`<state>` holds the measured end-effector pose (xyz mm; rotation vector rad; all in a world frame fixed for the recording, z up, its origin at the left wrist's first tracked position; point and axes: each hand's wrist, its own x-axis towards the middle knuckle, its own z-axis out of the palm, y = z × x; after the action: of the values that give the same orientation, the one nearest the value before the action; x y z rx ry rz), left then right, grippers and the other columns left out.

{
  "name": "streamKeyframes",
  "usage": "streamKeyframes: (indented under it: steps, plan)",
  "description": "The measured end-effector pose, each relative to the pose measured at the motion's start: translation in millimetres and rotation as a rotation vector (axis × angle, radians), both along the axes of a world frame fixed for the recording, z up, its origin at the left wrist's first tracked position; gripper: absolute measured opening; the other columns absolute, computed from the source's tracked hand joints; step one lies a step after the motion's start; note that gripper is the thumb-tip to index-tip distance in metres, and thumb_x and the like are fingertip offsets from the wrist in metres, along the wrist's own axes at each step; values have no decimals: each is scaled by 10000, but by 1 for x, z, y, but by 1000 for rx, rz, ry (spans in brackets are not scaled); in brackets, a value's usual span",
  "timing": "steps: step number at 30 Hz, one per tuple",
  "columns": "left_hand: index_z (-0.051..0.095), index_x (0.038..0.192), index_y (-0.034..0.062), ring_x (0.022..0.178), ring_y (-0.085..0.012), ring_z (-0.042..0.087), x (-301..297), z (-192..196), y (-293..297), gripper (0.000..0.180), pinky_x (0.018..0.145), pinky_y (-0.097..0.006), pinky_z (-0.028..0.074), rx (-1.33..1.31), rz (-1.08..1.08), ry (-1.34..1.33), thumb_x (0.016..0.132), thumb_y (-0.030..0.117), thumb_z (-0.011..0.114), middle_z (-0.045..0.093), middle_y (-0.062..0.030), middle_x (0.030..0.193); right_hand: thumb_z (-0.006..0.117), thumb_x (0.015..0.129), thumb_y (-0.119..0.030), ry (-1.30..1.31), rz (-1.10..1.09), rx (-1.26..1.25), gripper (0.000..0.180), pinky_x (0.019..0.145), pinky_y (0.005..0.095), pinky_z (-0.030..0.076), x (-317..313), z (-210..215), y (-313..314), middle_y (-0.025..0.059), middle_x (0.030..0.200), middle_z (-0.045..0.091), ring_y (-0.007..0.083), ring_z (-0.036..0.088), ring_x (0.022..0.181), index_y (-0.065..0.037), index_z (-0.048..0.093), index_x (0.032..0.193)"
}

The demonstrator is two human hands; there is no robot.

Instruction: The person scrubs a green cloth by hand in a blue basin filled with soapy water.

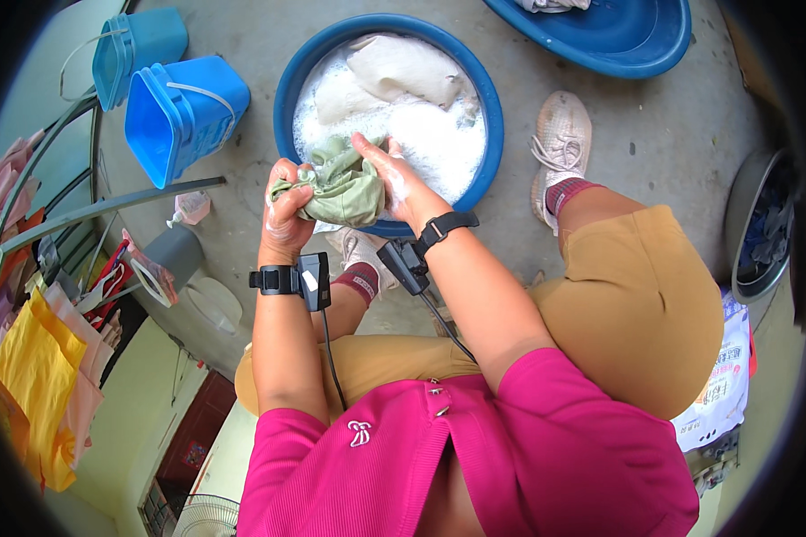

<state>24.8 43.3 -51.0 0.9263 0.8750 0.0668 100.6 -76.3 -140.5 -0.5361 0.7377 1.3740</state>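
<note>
Wringing position noted: green cloth is clenched tightly by left hand and right hand above the soapy blue basin, frame centre, so drips fall back in.

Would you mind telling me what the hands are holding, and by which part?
Both hands grip a bunched wet green cloth: the left hand clasps its left end, the right hand its right side.

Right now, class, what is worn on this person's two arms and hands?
Both hands are bare and flecked with white suds. The left hand has a black wrist strap carrying a small boxy black device with a thin black cable. The right hand has a matching strap, device and cable. Short bright pink ribbed sleeves cover the upper arms.
</note>
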Motion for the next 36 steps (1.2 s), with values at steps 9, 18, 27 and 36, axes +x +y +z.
streamKeyframes:
  steps: [9,18,27,36]
  plan:
    - [407,773,116,671,-123,423,8,7,11,185,611,-242,373,125,-142,80,642,45,517,441,-25,739,490,754,2,-42,-1,-259,533,594,444,510,-21,-44,8,192,942,531,292,593,768,-1,265,1238]
    - [476,1098,139,951,-309,531,-2,-23,7,540,813,-380,427,1177,-900,507,609,100,700,554,-116,1013,473,649,56,-337,-13,-280,366,562,291,426,-15,-11,8,70,819,543,163,521,701,11,510,1010]
    - [546,831,7,1009,-234,517,10,-51,-3,160,886,-310,383,904,-417,278,671,22,556,540,-123,1131,718,660,-214,-1404,10,-437,543,931,364,347,-11,-1,15,211,1202,362,303,406,1103,58,500,1077]
    - [416,1132,23,979,-190,445,27,-34,-15,358,897,-305,356,812,-164,215,779,42,358,405,-111,1150,633,794,-127,-485,-353,-10,394,837,251,393,7,26,22,88,1055,488,147,477,955,-18,436,1117]
